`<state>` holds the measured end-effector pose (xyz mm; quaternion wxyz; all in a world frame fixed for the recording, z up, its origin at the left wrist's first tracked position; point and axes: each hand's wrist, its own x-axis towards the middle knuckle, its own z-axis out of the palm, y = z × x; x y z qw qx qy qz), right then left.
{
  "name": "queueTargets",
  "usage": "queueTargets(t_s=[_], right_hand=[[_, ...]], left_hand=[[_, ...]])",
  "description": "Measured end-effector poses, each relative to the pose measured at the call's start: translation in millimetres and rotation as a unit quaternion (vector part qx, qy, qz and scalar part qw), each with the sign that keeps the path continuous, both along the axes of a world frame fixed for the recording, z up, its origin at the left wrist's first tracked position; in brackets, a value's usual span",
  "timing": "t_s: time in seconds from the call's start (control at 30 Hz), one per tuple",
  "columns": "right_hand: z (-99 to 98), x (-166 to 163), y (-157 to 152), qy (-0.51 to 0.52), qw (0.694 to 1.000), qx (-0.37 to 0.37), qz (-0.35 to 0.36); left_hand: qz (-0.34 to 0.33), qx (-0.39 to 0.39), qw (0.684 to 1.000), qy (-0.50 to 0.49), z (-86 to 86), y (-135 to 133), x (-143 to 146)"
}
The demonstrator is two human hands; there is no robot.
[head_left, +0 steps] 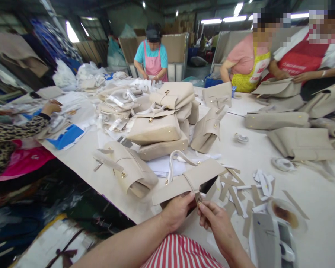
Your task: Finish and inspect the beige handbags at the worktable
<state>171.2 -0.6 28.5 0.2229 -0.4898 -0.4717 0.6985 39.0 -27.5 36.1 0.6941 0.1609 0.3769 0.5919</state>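
Your head-worn camera looks forward and down from above your red-and-white striped cloth garment [181, 255], close over your bare left hand [176, 213] and right hand [216, 220], facing across the broad pale flat-topped table [229, 150].

Red-and-white striped garment [181, 254], both forearms [125, 241] bare

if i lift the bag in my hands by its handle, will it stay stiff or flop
The bag should mostly hold its shape: its flap looks flat, with little sag. The handle is probably bendy but springy, since it arches up by itself. The flap may swing, as a dark gap shows beneath it.
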Motion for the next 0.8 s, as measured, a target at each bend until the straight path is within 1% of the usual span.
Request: queueTargets(t_s=[0.07,0.1,0.17,0.23,0.33,0.47,0.63,0.7,0.8], right_hand=[[1.0,1,1,-0.081,0.993,0.084,0.019],[2.4,1,1,-0.122,0.983,0.139,0.02],[6.2,2,3,-0.184,0.949,0.255,0.007],[9.5,4,7,-0.208,0.913,0.351,0.0],[11.7,5,15,-0.203,0.876,0.436,0.032],[12.0,5,25,-0.201,0.849,0.48,0.094],[11.2,3,24,-0.204,0.821,0.522,0.108],[11.6,1,22,-0.2,0.825,0.519,0.105],[15.3,0,23,-0.177,0.854,0.478,0.104]], left_hand=[[0.0,0.017,0.999,0.044,-1.7,-1,0],[0.001,0.022,0.997,0.068,-1.8,-2,-1],[0.001,0.029,0.994,0.106,-0.7,-3,-3],[-0.012,0.036,0.991,0.131,1.4,-3,-6],[-0.042,0.048,0.985,0.161,4.1,-4,-9],[-0.047,0.06,0.979,0.188,3.3,-4,-11],[-0.057,0.055,0.972,0.221,0.2,-5,-13],[-0.061,0.056,0.97,0.227,2.7,-5,-13],[-0.075,0.055,0.963,0.252,10.3,-4,-13]])
